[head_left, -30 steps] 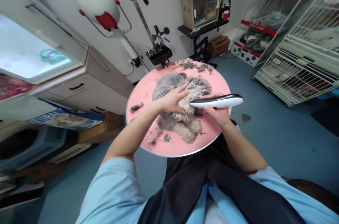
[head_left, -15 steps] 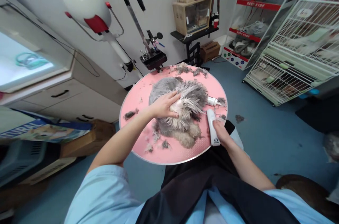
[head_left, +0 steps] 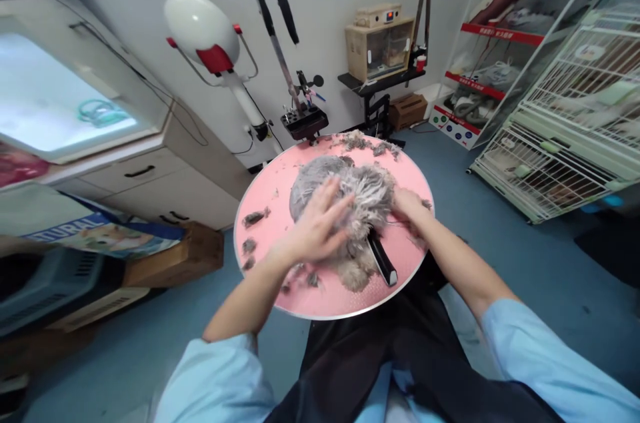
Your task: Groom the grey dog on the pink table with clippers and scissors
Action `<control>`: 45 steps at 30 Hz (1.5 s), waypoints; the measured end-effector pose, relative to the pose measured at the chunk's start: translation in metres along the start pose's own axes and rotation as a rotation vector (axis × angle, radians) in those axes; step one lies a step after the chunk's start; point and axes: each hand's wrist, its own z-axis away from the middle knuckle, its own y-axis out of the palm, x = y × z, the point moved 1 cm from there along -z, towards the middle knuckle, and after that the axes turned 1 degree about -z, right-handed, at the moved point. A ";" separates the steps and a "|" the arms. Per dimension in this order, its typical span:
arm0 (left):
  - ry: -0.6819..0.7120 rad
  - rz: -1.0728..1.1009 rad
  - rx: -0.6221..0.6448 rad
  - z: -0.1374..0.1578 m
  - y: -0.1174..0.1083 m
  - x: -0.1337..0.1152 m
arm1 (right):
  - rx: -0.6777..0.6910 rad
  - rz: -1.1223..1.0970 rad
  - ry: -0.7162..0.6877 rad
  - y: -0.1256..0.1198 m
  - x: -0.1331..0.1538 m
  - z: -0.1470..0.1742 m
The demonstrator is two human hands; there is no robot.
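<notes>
A grey animal with a close-cut back and long, pale-streaked fur toward its front lies on the round pink table. My left hand is over its side with the fingers spread, slightly blurred; whether it touches the fur I cannot tell. At the right of the long fur is my right hand, its fingers mostly hidden. A hair clipper lies on the table against the animal, black side showing, out of both hands. The white bottle seen earlier is hidden around my right hand.
Loose fur tufts are scattered on the table, more along its far edge. Behind stand a black tool tray on a post and a white-and-red dryer. Cabinets are at left, wire cages at right.
My right hand has let go of the clipper, which now lies on the table, and has moved forward to the animal's right. My left hand has drawn back a little. The view has shifted.
</notes>
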 end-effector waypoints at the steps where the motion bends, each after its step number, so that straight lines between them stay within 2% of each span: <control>1: 0.053 0.036 0.003 0.000 0.005 -0.009 | 0.024 -0.029 0.012 -0.002 0.000 -0.013; 4: 0.026 0.024 0.072 -0.014 0.022 -0.014 | 0.000 -0.126 0.048 -0.013 -0.005 -0.034; 7: -0.043 -0.015 0.111 -0.037 0.028 0.004 | -0.102 -0.252 0.080 -0.031 -0.012 -0.029; 9: -0.059 -0.016 0.135 -0.051 0.027 0.014 | -0.202 -0.573 0.036 -0.041 -0.007 -0.014; 12: -0.108 -0.026 0.169 -0.067 0.026 0.020 | -0.276 -1.295 -0.189 -0.048 0.015 0.020; 13: -0.121 -0.019 0.172 -0.071 0.026 0.022 | -0.262 -1.408 -0.271 -0.048 0.025 0.031; 14: -0.118 0.001 0.182 -0.073 0.026 0.023 | -0.245 -1.432 -0.338 -0.047 0.035 0.040; 16: -0.061 0.059 0.231 -0.074 0.025 0.030 | -0.222 -1.364 -0.416 -0.045 0.054 0.054; 19: 0.021 0.088 0.302 -0.070 0.024 0.045 | -0.195 -1.228 -0.454 -0.041 0.074 0.062; 24: 0.093 0.097 0.266 -0.068 0.029 0.054 | -0.183 -1.063 -0.501 -0.040 0.090 0.061; 38: 0.124 0.113 0.257 -0.076 0.037 0.055 | -0.334 -0.995 -0.501 -0.043 0.090 0.062; 45: 0.104 0.151 0.246 -0.078 0.036 0.053 | -0.289 -0.939 -0.498 -0.044 0.093 0.068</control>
